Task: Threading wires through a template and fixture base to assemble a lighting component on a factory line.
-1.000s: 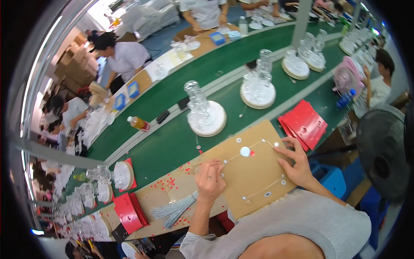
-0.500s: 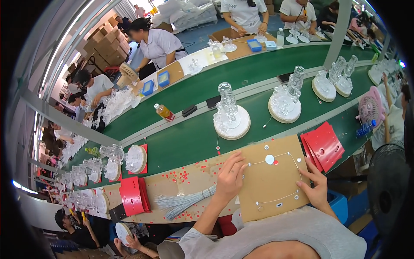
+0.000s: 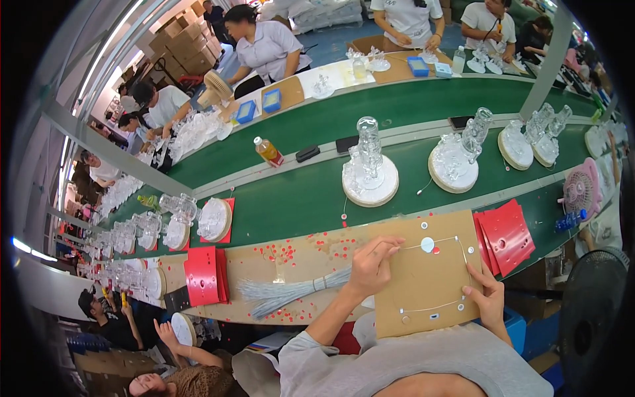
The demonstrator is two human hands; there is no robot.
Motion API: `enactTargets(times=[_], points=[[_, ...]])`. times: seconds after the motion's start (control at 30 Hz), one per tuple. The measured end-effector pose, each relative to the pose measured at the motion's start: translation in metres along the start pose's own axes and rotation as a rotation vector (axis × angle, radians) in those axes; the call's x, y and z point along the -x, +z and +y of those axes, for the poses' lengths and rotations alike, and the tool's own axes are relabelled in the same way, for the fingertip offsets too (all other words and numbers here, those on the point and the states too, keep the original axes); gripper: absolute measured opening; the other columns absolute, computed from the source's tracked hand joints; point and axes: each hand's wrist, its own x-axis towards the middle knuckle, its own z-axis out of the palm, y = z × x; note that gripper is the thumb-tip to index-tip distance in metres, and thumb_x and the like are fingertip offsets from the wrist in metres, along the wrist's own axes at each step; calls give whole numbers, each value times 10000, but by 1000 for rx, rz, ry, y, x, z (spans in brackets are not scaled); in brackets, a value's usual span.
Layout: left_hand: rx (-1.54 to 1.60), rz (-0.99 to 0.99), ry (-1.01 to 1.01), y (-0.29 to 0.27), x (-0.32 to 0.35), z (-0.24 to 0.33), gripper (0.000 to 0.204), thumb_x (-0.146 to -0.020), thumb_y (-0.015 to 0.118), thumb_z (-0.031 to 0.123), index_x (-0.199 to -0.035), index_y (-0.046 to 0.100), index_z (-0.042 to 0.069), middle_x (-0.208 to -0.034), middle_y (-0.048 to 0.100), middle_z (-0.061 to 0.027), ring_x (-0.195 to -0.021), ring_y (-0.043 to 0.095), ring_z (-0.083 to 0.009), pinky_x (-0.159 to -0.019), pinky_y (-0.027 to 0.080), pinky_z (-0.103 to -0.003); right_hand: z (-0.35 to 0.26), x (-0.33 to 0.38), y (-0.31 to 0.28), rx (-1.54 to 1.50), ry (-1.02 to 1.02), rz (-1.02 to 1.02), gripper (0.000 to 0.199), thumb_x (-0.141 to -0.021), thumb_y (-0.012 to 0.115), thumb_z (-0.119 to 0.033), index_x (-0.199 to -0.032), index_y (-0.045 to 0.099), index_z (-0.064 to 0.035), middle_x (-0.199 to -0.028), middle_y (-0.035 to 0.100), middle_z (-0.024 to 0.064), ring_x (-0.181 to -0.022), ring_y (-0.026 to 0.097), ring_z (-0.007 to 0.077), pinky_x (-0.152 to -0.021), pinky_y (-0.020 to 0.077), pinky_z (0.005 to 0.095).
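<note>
A brown cardboard sheet leans against my front, tilted up from the table edge. A thin white wire with small white pieces runs round its face, past a white disc near the top. My left hand pinches the wire's end at the upper left of the sheet; the fingertips partly hide it. At the right edge, my right hand grips the sheet, its thumb and fingers on the face beside the wire. Small white rings and a red dot sit on the sheet.
Left of me lie a bundle of grey wires and red sheets; more red sheets lie right. Clear plastic pieces on round white bases stand along the green belt. A pink fan is at right. Co-workers sit across.
The view has shifted, so the belt and workers appear displaced. My left fingers have closed into a tighter pinch at the wire's end. A person at lower left has raised a hand.
</note>
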Motion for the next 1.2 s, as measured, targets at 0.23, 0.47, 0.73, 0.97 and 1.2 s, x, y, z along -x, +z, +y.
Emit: enactTargets(times=[0.23,0.47,0.73,0.97,1.2], points=[[-113,35,144,0,0,-8,178,-749,594,-176,-850,638,-37,-903,736,-147,-819,743,-267,-692,585,-329,-2,-2,8,294,-104,15,531,-775,707,40,-1304,664,24,-1569,408,253,-1415,466,333,-1149,380,371],[-156,2,141,-5,-5,-1,125,-787,566,-165,-834,626,-65,-856,713,-169,-802,732,-284,-701,579,-336,-12,-15,10,289,-60,21,505,-810,697,-13,-1313,660,19,-1581,401,221,-1438,431,299,-1157,345,354],[-101,51,114,0,3,-8,66,-848,604,-139,-827,633,-84,-857,707,-173,-767,724,-296,-629,578,-342,-2,-2,2,-144,51,85,354,-839,684,-3,-1186,722,57,-1559,446,227,-1361,523,265,-1108,405,323],[-158,34,154,-3,6,-1,90,-902,577,-123,-825,616,-97,-843,700,-191,-763,714,-293,-641,582,-340,-1,14,8,303,-202,55,370,-821,692,57,-1186,737,9,-1554,434,269,-1386,518,334,-1112,409,337],[-167,19,214,1,0,-6,112,-932,550,-127,-830,597,-115,-832,692,-206,-746,699,-297,-641,582,-345,-4,7,6,333,-215,13,434,-823,699,14,-1255,713,-25,-1579,392,274,-1421,477,359,-1132,388,363]])
